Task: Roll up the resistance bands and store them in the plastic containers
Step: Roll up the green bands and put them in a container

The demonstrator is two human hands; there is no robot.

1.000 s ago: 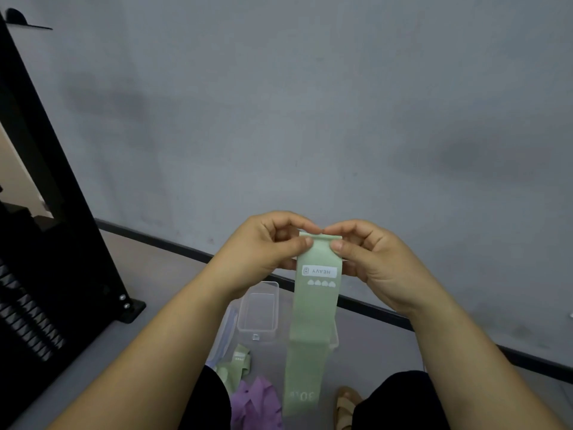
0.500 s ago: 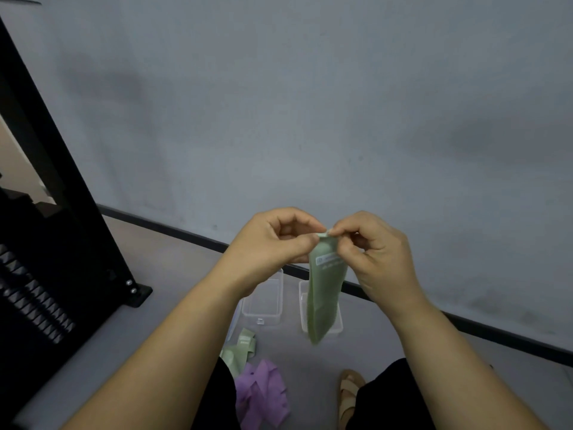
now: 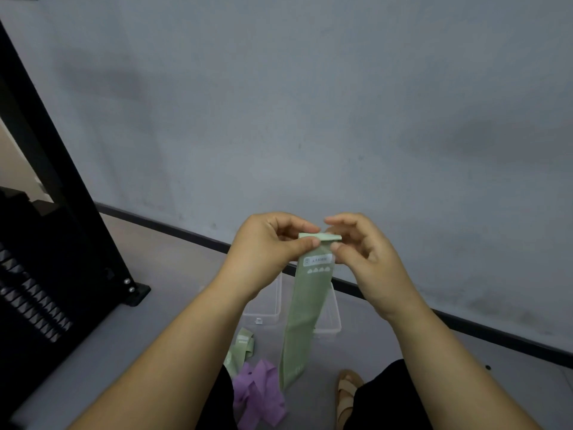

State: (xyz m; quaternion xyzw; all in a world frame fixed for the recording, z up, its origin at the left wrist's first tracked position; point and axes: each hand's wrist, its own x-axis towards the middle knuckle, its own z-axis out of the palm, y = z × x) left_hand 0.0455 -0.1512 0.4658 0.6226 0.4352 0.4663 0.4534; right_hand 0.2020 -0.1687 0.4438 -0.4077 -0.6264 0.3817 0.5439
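The band [image 3: 305, 305] hangs in the air in front of the person. Its top edge is pinched between the left hand [image 3: 273, 246] and the right hand [image 3: 362, 256], both with fingers curled on it. Half a second ago it was twisted edge-on; now its label faces the camera again, with the top folded over in a first small turn. Rolling has barely begun, I judge, as nearly all its length dangles free. Below, on the floor [image 3: 173, 305], stand two containers [image 3: 263, 308], with a second green band [image 3: 243, 346] and a purple band [image 3: 259, 392] nearer the person.
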